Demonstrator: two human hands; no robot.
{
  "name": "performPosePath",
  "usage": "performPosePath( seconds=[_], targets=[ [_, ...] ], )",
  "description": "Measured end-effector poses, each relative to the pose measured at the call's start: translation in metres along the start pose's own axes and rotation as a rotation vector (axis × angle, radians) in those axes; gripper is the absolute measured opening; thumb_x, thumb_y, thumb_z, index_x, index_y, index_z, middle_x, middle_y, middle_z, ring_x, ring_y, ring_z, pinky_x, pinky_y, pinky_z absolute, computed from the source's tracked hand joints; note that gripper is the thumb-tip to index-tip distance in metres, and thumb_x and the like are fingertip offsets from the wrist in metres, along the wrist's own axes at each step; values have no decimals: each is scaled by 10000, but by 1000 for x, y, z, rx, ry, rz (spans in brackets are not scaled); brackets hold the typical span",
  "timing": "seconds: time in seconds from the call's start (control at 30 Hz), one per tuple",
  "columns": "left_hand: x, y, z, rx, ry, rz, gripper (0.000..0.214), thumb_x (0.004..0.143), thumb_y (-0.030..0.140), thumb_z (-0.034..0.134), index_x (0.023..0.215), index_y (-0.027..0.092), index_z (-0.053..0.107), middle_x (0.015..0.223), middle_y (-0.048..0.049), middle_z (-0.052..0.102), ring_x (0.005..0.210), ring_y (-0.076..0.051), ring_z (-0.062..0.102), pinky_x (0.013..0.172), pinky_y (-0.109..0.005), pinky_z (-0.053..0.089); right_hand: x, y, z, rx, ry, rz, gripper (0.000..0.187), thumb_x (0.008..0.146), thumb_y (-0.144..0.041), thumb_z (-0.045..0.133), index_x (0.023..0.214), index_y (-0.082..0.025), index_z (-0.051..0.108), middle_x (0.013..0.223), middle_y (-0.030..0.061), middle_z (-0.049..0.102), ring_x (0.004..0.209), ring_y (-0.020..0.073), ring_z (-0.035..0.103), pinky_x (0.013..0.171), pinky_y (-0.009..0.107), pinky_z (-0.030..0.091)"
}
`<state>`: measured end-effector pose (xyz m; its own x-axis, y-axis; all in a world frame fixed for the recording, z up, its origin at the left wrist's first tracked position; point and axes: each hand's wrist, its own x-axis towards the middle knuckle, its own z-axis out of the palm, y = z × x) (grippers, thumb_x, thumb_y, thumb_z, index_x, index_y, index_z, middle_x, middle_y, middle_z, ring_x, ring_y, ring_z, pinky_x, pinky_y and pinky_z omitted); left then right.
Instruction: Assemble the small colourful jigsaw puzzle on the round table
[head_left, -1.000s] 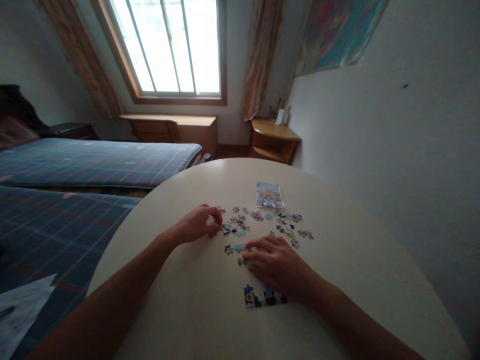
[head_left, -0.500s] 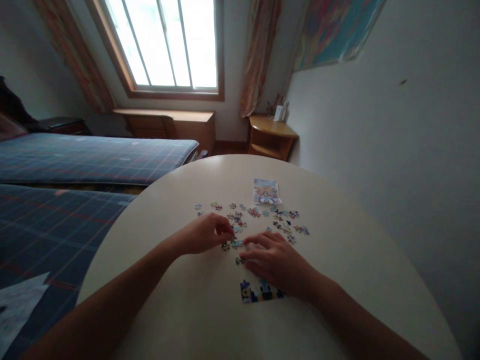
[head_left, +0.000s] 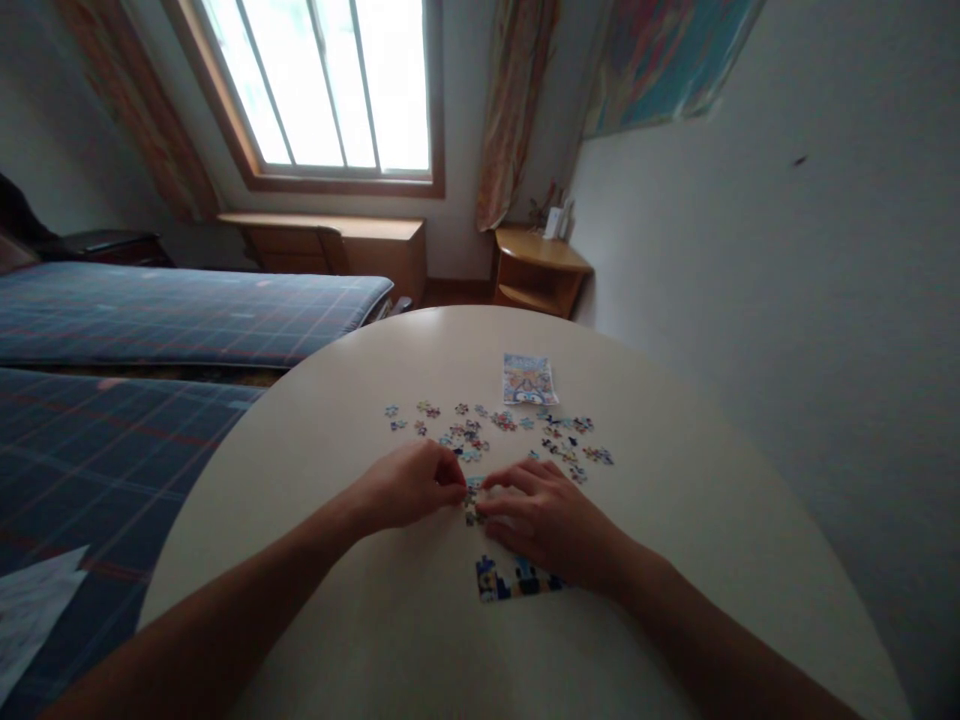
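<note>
Two small puzzle pieces (head_left: 472, 497) are found on the round table (head_left: 360, 610), directly between the two hands and touching the fingertips of both. The left hand (head_left: 409, 486) is placed just to the left of the pieces, the right hand (head_left: 541, 518) just to the right, so that neither is noticeably nearer. The long axis of the small cluster is seen to run roughly away from the person, one piece lying behind the other. The fingers of the left hand are curled and drawn together at the tips, pinched on the edge of the pieces. The fingers of the right hand are spread and laid nearly flat, the fingertips pressed against the pieces from the other side; whether anything is held beneath the palm cannot be told. An assembled strip of puzzle (head_left: 514, 579) is noted just nearer than the right hand, partly covered by the wrist. Loose pieces (head_left: 517, 432) are scattered further off, and a printed picture card (head_left: 528, 379) lies beyond them.
</note>
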<state>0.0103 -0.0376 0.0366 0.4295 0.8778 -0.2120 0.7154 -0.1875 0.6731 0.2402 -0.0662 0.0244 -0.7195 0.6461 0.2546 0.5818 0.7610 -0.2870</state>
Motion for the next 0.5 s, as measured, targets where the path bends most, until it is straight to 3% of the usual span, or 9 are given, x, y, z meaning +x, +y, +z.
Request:
performPosePath(
  seconds=[0.5],
  targets=[
    [1,-1,2,-4,4,20,139,737,291,654,780,179,725,722,-24,726,637,-150,624,563,-231,409,1,0,1,-35,-11,-68,192,928,-310,628,1090,-281,727,1076,32,727,1000,188,621,914,370,412]
  ],
)
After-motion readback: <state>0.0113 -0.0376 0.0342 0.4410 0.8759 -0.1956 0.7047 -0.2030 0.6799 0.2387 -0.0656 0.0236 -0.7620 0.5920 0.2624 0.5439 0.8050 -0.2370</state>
